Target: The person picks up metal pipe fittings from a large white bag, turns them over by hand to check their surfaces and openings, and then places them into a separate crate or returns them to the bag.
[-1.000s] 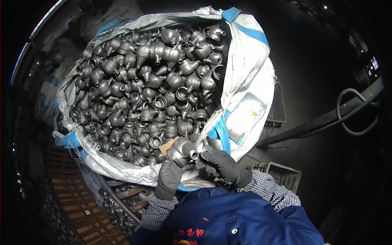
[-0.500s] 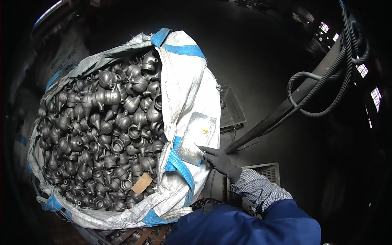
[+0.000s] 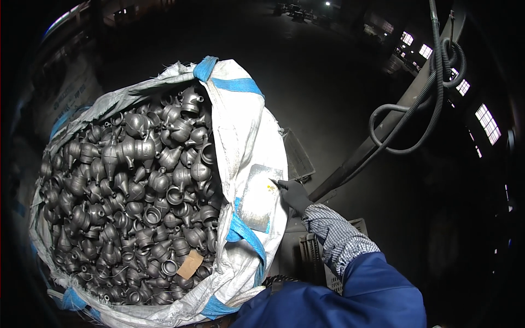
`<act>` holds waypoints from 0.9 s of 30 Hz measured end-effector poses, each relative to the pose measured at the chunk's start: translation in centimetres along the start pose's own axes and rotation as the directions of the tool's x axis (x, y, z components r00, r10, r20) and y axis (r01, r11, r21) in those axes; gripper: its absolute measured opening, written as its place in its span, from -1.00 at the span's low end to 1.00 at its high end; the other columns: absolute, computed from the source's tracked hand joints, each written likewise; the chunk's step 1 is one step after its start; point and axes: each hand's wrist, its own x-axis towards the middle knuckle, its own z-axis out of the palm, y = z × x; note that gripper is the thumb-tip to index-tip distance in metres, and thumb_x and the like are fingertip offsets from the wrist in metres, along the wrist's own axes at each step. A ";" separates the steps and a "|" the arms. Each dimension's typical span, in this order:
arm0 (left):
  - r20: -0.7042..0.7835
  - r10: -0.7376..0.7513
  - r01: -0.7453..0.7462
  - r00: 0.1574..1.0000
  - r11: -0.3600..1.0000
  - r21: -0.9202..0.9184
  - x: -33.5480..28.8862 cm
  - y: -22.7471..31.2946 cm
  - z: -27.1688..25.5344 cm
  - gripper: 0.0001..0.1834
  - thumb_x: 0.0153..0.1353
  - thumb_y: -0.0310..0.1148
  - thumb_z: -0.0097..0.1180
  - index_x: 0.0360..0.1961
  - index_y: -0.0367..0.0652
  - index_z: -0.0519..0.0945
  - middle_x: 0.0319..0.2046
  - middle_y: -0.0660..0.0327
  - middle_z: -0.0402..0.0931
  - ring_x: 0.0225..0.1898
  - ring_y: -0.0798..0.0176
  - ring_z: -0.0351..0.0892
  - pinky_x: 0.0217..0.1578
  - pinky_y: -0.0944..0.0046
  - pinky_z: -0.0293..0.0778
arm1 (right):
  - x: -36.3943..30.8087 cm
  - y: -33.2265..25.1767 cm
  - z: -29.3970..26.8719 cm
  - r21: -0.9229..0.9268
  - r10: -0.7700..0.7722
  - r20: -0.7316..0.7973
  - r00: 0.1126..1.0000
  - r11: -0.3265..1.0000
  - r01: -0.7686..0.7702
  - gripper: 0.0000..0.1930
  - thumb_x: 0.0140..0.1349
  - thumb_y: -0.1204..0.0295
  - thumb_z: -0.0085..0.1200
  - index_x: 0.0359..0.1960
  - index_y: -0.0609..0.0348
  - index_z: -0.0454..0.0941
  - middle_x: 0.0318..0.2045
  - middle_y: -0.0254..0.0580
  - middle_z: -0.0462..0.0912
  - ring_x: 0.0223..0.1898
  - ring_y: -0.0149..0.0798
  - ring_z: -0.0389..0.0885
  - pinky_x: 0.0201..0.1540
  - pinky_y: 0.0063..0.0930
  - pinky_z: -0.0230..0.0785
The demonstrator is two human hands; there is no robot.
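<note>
My right hand [image 3: 296, 196], in a dark glove, reaches to the side of a large white woven bulk bag [image 3: 240, 117]. Its fingertips meet at a grey rectangular panel [image 3: 256, 205] on the bag, beside a small yellow mark. The fingers are closed at the tips, around something too small and dark to make out. Grey cast metal fittings [image 3: 145, 180], rounded with short necks and open ends, fill the bag in a heap. A piece of brown cardboard [image 3: 190, 264] lies on them near the front. My left hand is out of view.
Blue straps [image 3: 247, 234] hang on the bag. Past it stands a dark plastic crate [image 3: 299, 156]; another crate [image 3: 358, 225] is partly behind my sleeve. A slanted metal post [image 3: 350, 167] with looped grey corrugated hose [image 3: 424, 139] rises at the right.
My right hand has moved up along the panel toward the yellow mark. The view has shifted, so the bag sits lower and slightly further left. A thin pale tip showed at my fingers earlier.
</note>
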 end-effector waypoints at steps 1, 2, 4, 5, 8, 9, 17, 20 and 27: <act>0.017 -0.003 0.003 1.000 1.000 0.019 0.4 0.0 0.2 -0.56 0.25 -0.27 0.02 0.11 -0.25 0.44 0.00 0.04 0.52 0.02 0.09 0.53 -0.22 0.16 0.55 | 0.3 0.1 0.4 -0.032 0.022 0.010 1.000 0.999 -0.022 -0.63 0.18 0.33 0.01 0.06 -0.09 0.58 -0.15 0.05 0.64 -0.12 0.02 0.62 -0.08 -0.20 0.46; 0.027 -0.009 0.008 1.000 1.000 0.025 0.7 -0.1 0.3 -0.56 0.25 -0.28 0.02 0.11 -0.26 0.44 0.00 0.04 0.52 0.02 0.10 0.53 -0.21 0.16 0.55 | 0.6 0.3 0.7 -0.065 0.045 0.018 0.999 0.997 -0.044 -0.61 0.18 0.31 -0.03 0.07 -0.17 0.58 -0.12 0.02 0.64 -0.12 0.03 0.62 -0.09 -0.18 0.47; 0.046 -0.016 0.014 0.999 0.999 0.047 1.2 -0.2 0.4 -0.57 0.24 -0.29 0.03 0.11 -0.26 0.44 0.01 0.04 0.52 0.02 0.10 0.52 -0.20 0.17 0.55 | 0.9 0.4 1.0 -0.065 0.033 0.027 0.999 0.997 -0.031 -0.62 0.19 0.31 -0.02 0.07 -0.19 0.58 -0.11 0.01 0.64 -0.11 0.02 0.63 -0.08 -0.18 0.47; 0.050 -0.016 0.013 0.999 0.998 0.058 1.6 -0.3 0.6 -0.57 0.24 -0.30 0.03 0.11 -0.27 0.43 0.01 0.04 0.51 0.02 0.10 0.52 -0.19 0.17 0.54 | 1.0 0.4 1.1 -0.064 0.027 0.033 0.999 0.998 -0.025 -0.62 0.19 0.31 -0.02 0.07 -0.20 0.58 -0.11 0.00 0.64 -0.11 0.02 0.63 -0.08 -0.18 0.47; 0.057 -0.023 0.018 0.998 0.996 0.084 2.3 -0.3 0.6 -0.57 0.23 -0.33 0.05 0.11 -0.28 0.43 0.01 0.04 0.51 0.03 0.11 0.52 -0.17 0.18 0.54 | 0.7 -1.1 0.0 -0.123 0.075 0.101 0.992 0.990 -0.062 -0.62 0.20 0.30 -0.01 0.08 -0.23 0.57 -0.09 -0.03 0.64 -0.10 0.00 0.63 -0.08 -0.18 0.47; 0.058 -0.021 0.016 0.998 0.995 0.094 2.6 -0.3 0.7 -0.57 0.23 -0.34 0.05 0.11 -0.28 0.43 0.01 0.04 0.51 0.03 0.12 0.52 -0.17 0.18 0.53 | 1.3 -0.5 0.6 -0.125 0.079 0.129 0.989 0.990 -0.063 -0.63 0.22 0.29 -0.01 0.07 -0.24 0.58 -0.08 -0.04 0.64 -0.07 -0.02 0.62 -0.06 -0.20 0.46; 0.059 -0.034 0.024 0.998 0.984 0.174 4.9 -0.8 1.9 -0.57 0.21 -0.41 0.08 0.11 -0.31 0.43 0.03 0.04 0.50 0.04 0.14 0.51 -0.12 0.20 0.51 | 2.5 -0.4 -0.5 -0.201 0.075 0.272 0.959 0.979 -0.019 -0.58 0.16 0.36 -0.04 0.08 -0.29 0.58 -0.04 -0.11 0.64 -0.01 -0.06 0.60 0.00 -0.25 0.43; 0.066 -0.040 0.026 0.997 0.979 0.201 5.8 -1.3 2.6 -0.57 0.20 -0.44 0.10 0.11 -0.31 0.43 0.03 0.04 0.49 0.04 0.15 0.51 -0.10 0.21 0.51 | 2.7 0.5 -0.6 -0.213 0.022 0.280 0.960 0.976 0.040 -0.59 0.15 0.37 -0.03 0.07 -0.27 0.59 -0.04 -0.12 0.64 -0.01 -0.08 0.60 0.01 -0.28 0.43; 0.094 -0.016 -0.008 0.995 0.968 0.251 8.8 -2.3 1.9 -0.56 0.19 -0.50 0.13 0.11 -0.34 0.42 0.05 0.03 0.49 0.05 0.17 0.50 -0.06 0.23 0.49 | 4.1 3.3 0.1 0.350 -0.071 0.208 0.976 0.937 -0.007 -0.69 0.21 0.40 0.08 -0.01 0.09 0.63 -0.28 -0.11 0.71 -0.23 -0.28 0.64 -0.13 -0.49 0.44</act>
